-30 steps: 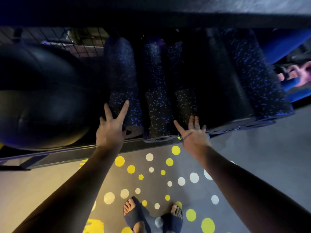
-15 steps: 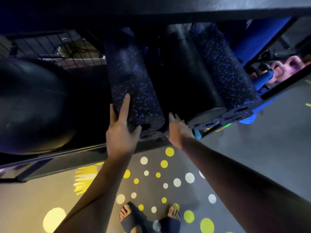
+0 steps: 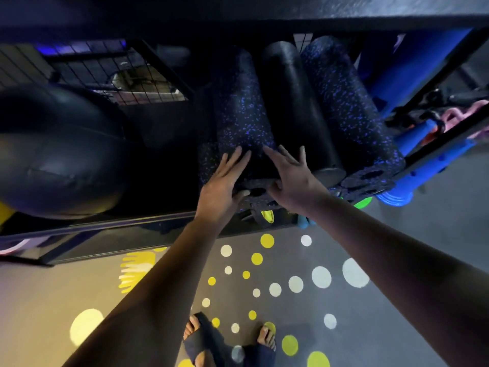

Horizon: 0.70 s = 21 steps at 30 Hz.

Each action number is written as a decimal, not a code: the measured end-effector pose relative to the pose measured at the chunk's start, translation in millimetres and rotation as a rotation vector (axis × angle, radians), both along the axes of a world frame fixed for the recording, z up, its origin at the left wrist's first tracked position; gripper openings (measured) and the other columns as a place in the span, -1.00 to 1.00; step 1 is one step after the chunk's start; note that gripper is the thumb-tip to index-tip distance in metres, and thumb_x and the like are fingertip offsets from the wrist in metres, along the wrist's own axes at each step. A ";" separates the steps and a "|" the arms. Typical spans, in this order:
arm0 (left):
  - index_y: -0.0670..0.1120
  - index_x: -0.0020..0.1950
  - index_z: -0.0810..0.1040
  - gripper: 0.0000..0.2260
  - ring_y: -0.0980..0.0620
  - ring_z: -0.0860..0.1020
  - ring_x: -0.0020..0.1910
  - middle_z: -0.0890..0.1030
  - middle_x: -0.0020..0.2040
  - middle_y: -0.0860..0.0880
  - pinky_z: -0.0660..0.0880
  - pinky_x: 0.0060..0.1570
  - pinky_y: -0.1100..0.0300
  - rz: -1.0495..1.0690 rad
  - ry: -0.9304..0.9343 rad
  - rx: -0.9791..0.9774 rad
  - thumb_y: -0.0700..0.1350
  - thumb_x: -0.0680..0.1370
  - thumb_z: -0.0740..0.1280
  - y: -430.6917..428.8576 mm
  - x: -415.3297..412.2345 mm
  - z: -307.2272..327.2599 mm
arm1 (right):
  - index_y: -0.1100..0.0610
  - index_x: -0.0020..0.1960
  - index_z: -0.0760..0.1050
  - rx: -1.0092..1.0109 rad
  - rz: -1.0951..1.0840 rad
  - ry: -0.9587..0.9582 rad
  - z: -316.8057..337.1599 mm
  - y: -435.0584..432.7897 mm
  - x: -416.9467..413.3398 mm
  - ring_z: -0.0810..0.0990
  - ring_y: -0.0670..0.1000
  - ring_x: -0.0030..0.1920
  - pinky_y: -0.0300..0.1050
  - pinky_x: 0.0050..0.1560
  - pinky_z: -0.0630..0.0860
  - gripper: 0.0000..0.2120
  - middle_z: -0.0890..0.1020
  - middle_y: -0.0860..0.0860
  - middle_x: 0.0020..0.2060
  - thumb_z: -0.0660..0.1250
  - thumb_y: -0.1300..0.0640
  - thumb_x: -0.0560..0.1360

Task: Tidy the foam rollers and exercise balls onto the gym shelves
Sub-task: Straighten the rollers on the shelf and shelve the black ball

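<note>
Likely trouble first: rolling. Speckled foam roller [image 3: 243,120] up in the stack on the shelf, at 12 o'clock from the hands, leaning against the plain black roller [image 3: 296,107] at its 3 o'clock. Nothing visible at its 9 o'clock but a dark gap before the black exercise ball [image 3: 58,152]. Pushed off-centre, or let go before settling into the groove, could tip toward 9 o'clock and drop into that gap. Could equally come back over the shelf edge [image 3: 132,221] onto the dotted floor [image 3: 370,327] and the sandalled feet [image 3: 230,340] at 6 o'clock. Could also jog the black roller and the second speckled roller [image 3: 352,115] further round at 3 o'clock, both with ends close to the shelf front, and start them sliding out. Dim light besides; hard to judge the support underneath.

Fingers next.
- Left hand [image 3: 225,186]: fingers [image 3: 232,157] straight and fanned apart, laid flat on top of the near end of the speckled foam roller. Thumb down on its end face, pressing rather than wrapped round.
- Right hand [image 3: 293,181]: fingers spread wide across the seam between speckled foam roller and black roller, seemingly touching both. Thumb tucked in at the end face.

Nothing clamped in either hand — contact by flat pressure only. Worth an even push from both, straight toward 12 o'clock, and a pause before lifting off.
</note>
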<state>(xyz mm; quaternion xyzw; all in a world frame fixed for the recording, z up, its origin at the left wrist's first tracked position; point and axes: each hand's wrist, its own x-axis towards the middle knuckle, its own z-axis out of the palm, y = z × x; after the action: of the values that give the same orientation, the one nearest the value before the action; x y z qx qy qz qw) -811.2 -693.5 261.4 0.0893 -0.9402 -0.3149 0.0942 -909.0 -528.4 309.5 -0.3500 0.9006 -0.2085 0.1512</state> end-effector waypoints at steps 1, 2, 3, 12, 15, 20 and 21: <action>0.25 0.62 0.07 -0.17 0.13 0.03 0.62 -0.02 0.65 0.21 0.36 0.40 0.16 0.014 0.005 0.046 -0.13 0.52 0.48 -2.0 3.0 -1.7 | 0.10 0.63 0.08 0.041 0.048 0.044 -2.3 1.8 -2.2 0.08 0.03 0.62 0.09 0.59 -0.30 -0.23 0.21 0.06 0.60 0.35 0.16 0.51; 0.28 0.61 0.08 -0.18 0.12 0.07 0.61 -0.03 0.66 0.15 0.35 0.39 0.19 0.033 0.003 0.075 -0.11 0.52 0.49 -3.7 4.9 -3.4 | 0.06 0.63 0.09 0.062 0.076 0.075 -4.4 3.5 -5.1 0.12 -0.01 0.61 0.12 0.57 -0.33 -0.24 0.20 0.04 0.60 0.36 0.12 0.52; 0.32 0.59 0.09 -0.19 0.08 0.11 0.60 -0.03 0.67 0.06 0.36 0.38 0.17 0.049 -0.012 0.097 -0.07 0.52 0.49 -4.9 5.3 -3.2 | 0.03 0.63 0.08 0.077 0.086 0.100 -5.1 4.6 -7.9 0.17 -0.03 0.59 0.16 0.57 -0.32 -0.24 0.19 0.01 0.61 0.36 0.07 0.53; 0.45 0.54 0.05 -0.24 -0.18 0.24 0.55 0.10 0.63 -0.20 0.39 0.37 -0.02 0.073 -0.159 0.110 -0.01 0.56 0.44 -11.7 -5.3 5.6 | -0.14 0.64 -0.01 0.111 0.023 0.065 -11.9 1.6 -19.7 0.21 -0.10 0.57 0.43 0.45 -0.36 -0.26 0.08 -0.20 0.61 0.33 -0.07 0.60; 0.50 0.51 0.03 -0.24 -0.16 0.25 0.55 0.06 0.65 -0.14 0.36 0.40 0.01 0.082 -0.224 0.130 -0.05 0.58 0.42 -6.8 -2.7 14.5 | -0.14 0.64 -0.05 0.144 0.013 0.064 -9.3 2.1 -15.5 0.24 -0.10 0.56 0.40 0.45 -0.38 -0.26 0.05 -0.21 0.61 0.31 -0.05 0.61; 0.56 0.47 -0.09 -0.25 -0.20 0.28 0.55 0.01 0.66 -0.14 0.37 0.43 -0.05 0.064 -0.470 0.027 -0.07 0.63 0.31 -8.9 -2.0 45.8 | -0.09 0.65 -0.13 0.318 0.058 0.078 7.8 -7.5 -13.7 0.14 -0.05 0.59 0.46 0.49 -0.20 -0.23 0.00 -0.18 0.63 0.29 0.05 0.63; 0.55 0.48 -0.11 -0.24 -0.21 0.28 0.54 -0.01 0.66 -0.14 0.36 0.43 -0.01 0.053 -0.508 0.001 -0.11 0.64 0.28 -9.0 0.2 57.1 | -0.04 0.65 -0.15 0.358 0.062 0.054 15.9 -8.7 -11.3 0.07 -0.03 0.61 0.46 0.50 -0.14 -0.22 0.02 -0.14 0.63 0.29 0.11 0.62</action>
<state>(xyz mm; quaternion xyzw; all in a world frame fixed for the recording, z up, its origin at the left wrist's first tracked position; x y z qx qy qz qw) -811.0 -702.6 318.5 0.1903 -0.9308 -0.2803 -0.1371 -920.3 -537.1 325.4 -0.3506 0.9158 -0.0304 0.1933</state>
